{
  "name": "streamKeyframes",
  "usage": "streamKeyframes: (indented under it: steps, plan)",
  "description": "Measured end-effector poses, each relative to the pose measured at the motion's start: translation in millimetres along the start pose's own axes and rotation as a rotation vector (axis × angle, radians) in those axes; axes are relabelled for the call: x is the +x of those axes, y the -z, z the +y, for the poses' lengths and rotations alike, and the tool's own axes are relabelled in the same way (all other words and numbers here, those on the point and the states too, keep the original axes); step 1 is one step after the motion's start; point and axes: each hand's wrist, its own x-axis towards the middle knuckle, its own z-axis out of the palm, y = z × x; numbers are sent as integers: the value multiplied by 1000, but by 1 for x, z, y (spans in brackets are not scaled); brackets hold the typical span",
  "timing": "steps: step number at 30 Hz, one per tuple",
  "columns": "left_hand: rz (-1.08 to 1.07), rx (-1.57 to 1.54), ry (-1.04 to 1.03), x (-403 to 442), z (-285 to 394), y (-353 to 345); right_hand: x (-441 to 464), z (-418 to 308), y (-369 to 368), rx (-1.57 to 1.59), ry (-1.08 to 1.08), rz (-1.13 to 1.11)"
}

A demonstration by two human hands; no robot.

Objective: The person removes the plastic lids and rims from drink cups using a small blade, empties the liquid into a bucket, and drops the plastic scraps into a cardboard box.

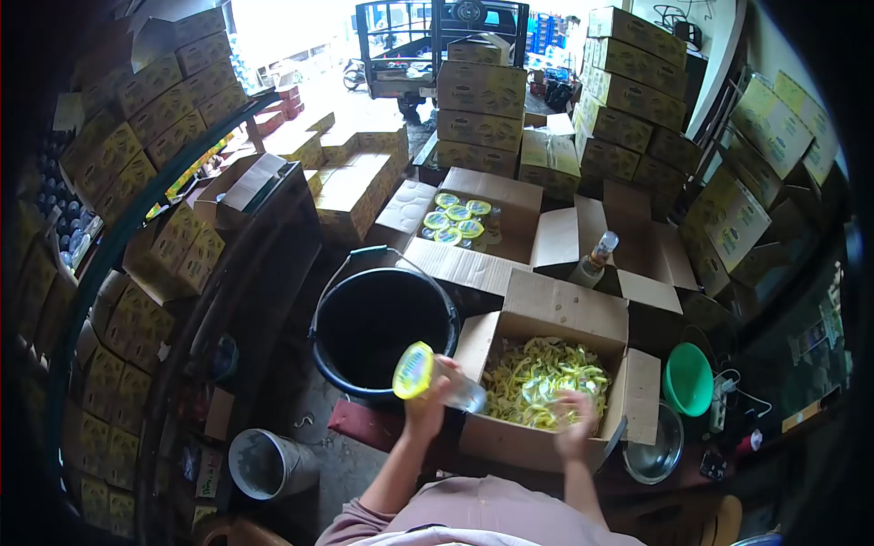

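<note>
My left hand [430,400] is closed around a clear bottle [470,397] lying nearly sideways, with a round yellow-green label [414,370] at its left end. It is between the black bucket and the front open box [519,444]. That box holds a heap of yellow-green labels or strips [537,373]. Over the heap's right side is my right hand [574,423], blurred, its fingers too smeared to tell what they hold. Behind, another open carton [510,187] holds several bottles topped with round yellow-green labels [452,217].
A black bucket [382,318] stands left of the front box, a white bucket [264,462] lower left. One bottle [596,259] stands between cartons. A green bowl [688,379] and metal bowl [657,446] sit right. Stacked cartons [481,114] rise behind, with a vehicle [401,55] beyond.
</note>
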Motion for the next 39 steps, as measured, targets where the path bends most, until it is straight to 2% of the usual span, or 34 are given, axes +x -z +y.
streamKeyframes:
  steps: [1,2,3,5,8,9,11,15,18,20,24,27,28,31,35,39]
  plan:
    - [42,143,-46,6,15,9,-7,26,22,-54,-157,200]
    - [66,285,-104,13,25,22,-5,15,44,34,-315,372]
    - [122,411,-147,19,38,28,-17,49,72,-313,-285,442]
    - [172,578,-207,35,44,54,-39,76,111,-716,-339,507]
    - [99,798,-187,55,45,83,-72,114,130,-897,-427,531]
    - [62,881,-248,58,48,82,-77,125,129,-866,-479,530]
    - [50,947,-235,65,42,90,-84,143,126,-811,-587,525]
    - [111,783,-120,67,38,91,-91,173,128,-683,-639,573]
    - [128,764,-104,64,40,92,-89,180,126,-480,-791,660]
    - [137,735,-100,63,39,92,-89,194,126,-451,-855,706]
    - [138,761,-117,60,40,93,-83,196,120,-378,-950,866]
    - [127,769,-114,63,40,93,-68,156,107,-144,-1011,823]
    - [128,767,-101,63,40,93,-71,164,108,-73,-974,786]
    - [128,782,-117,62,40,93,-79,186,108,-124,-953,856]
    - [127,779,-133,64,42,92,-89,209,118,186,-864,764]
    - [122,810,-135,67,41,93,-79,178,109,372,-918,738]
